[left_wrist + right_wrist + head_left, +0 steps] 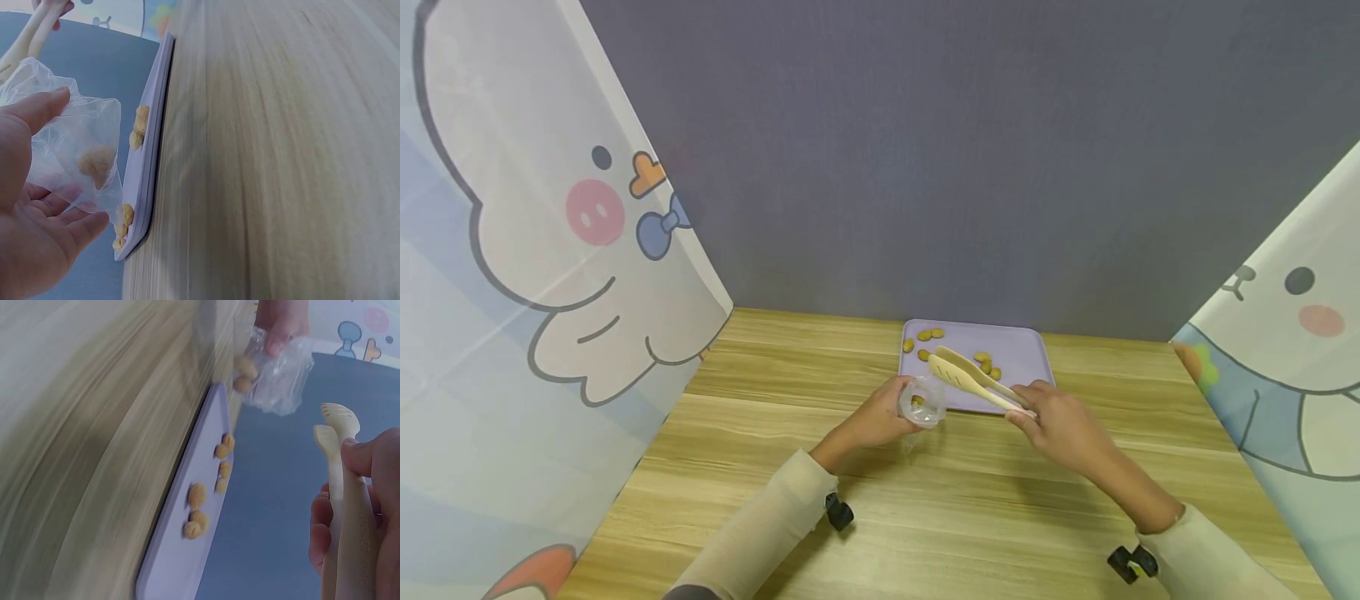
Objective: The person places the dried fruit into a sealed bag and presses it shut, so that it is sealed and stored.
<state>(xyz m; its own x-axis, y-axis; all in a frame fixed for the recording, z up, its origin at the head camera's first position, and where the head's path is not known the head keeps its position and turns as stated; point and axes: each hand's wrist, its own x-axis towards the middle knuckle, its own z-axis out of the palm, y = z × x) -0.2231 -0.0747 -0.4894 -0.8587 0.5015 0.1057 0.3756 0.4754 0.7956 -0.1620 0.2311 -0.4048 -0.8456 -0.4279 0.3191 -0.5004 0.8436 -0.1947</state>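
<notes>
My left hand [882,413] holds a clear plastic bag [931,403] by its sides, with the mouth facing up, near the tray's front left corner. In the left wrist view, a golden-brown food piece [97,164] shows through the bag's wall. My right hand [1063,423] grips a pair of cream tongs [973,382] by the handles. Their slotted tips point left, above the tray and close to the bag. The right wrist view shows the tong tips slightly apart with nothing between them. Several small golden-brown pieces [197,495] lie on the lilac tray [1026,354].
The tray sits on a wood-grain table [790,367], against a dark grey back panel [887,167]. Cartoon-printed sheets [550,250] stand at the left and right sides. A black wrist camera [838,512] is strapped to each forearm.
</notes>
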